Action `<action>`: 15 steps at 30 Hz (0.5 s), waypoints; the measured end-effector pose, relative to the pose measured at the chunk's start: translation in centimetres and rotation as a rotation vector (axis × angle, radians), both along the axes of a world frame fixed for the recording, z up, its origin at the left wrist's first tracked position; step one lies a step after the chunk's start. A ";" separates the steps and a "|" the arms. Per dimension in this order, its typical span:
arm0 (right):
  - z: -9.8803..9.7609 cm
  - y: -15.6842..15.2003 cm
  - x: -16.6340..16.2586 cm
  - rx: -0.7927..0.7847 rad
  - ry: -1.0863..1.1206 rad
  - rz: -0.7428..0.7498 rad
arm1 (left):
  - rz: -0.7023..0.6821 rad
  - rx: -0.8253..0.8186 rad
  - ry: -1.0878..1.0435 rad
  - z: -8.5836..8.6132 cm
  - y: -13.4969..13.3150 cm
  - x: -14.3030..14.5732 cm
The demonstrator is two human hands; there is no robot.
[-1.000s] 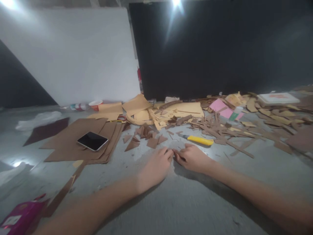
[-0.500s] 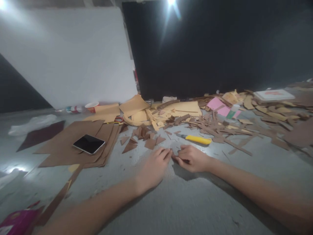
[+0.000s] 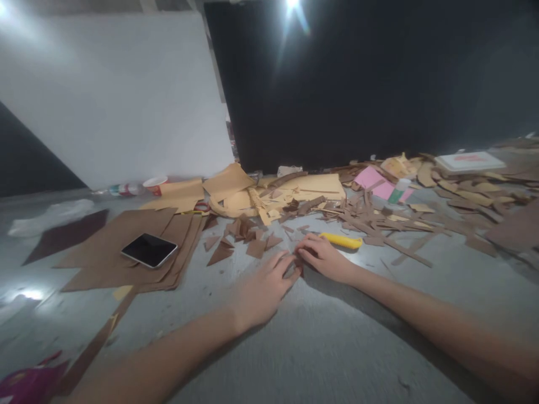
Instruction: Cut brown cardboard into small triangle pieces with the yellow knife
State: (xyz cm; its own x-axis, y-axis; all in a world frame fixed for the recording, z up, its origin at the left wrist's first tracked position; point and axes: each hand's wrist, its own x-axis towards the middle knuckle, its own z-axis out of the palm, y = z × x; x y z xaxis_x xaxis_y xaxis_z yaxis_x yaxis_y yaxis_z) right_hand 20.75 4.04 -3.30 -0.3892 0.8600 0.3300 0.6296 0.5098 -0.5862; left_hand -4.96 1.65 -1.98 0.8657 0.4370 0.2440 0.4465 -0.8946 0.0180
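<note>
A small piece of brown paper (image 3: 299, 265) lies at the meeting point of my hands, mostly covered by fingers. My left hand (image 3: 269, 289) has its thumb and fingertips closed on its near side. From the right, my right hand (image 3: 322, 258) presses its bent fingers onto the far side, the fingertips close to those of the left. Just behind the right hand is a yellow utility knife (image 3: 342, 241), its front end hidden by the fingers. Several brown paper triangles (image 3: 221, 251) are scattered beyond my left hand.
A phone (image 3: 149, 250) lies on stacked brown sheets (image 3: 101, 275) at left. Yellowish paper (image 3: 181, 193), brown scraps (image 3: 370, 216), a pink sheet (image 3: 373, 182), a glue stick (image 3: 400, 191) and a paper cup (image 3: 155, 184) line the back. A magenta packet (image 3: 31, 384) sits near left.
My right hand has shifted slightly away from me and its fingers have straightened over the paper piece, now covering part of the knife. The left fingers have spread a little.
</note>
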 end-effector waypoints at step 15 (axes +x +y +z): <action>0.4 -0.4 -0.5 -0.010 -0.140 0.047 | 0.012 -0.013 -0.007 0.2 -0.3 -0.2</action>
State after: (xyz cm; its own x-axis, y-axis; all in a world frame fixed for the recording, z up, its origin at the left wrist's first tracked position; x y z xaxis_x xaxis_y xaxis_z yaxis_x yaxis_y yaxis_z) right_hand 20.28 3.68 -2.87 -0.4706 0.8428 0.2611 0.6810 0.5351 -0.4999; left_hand -5.14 1.38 -1.81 0.8587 0.4507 0.2438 0.4572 -0.8888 0.0327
